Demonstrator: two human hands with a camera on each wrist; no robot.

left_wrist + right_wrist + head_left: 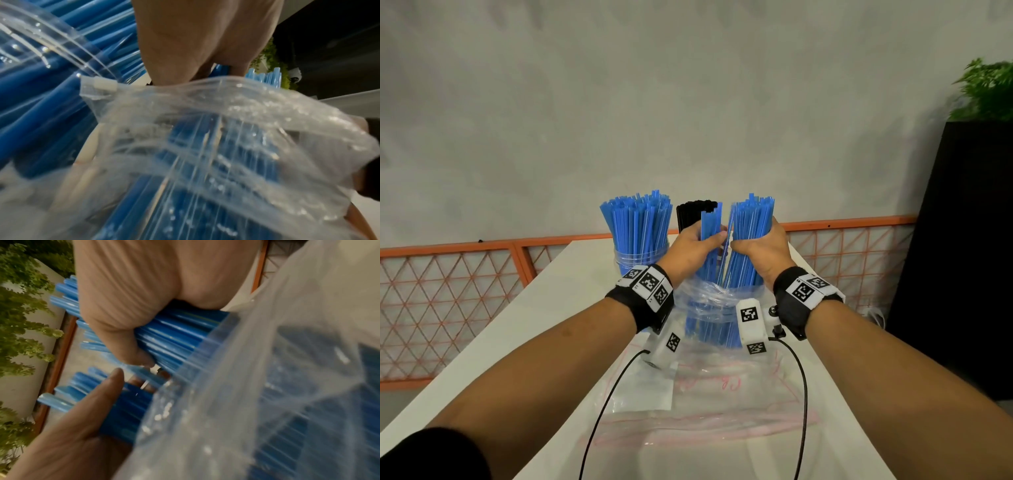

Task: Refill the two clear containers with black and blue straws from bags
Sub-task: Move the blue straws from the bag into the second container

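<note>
Both of my hands hold blue straws standing upright in a clear plastic bag (717, 301) on the white table (544, 308). My left hand (702, 245) grips a small bundle of blue straws (710, 226). My right hand (753, 248) grips a larger bundle (751, 222) just beside it. In the right wrist view my right hand's fingers (127, 340) curl round the blue straws (176, 331) above the bag (277, 386). Behind and to the left, a clear container (640, 257) is packed with blue straws (637, 222). Black straws (693, 212) stand behind my left hand; their container is hidden.
A flat, empty clear bag (688, 394) with red lettering lies on the table under my forearms. An orange mesh fence (448, 291) runs behind the table. A black cabinet (962, 257) topped by a green plant (986, 89) stands at the right.
</note>
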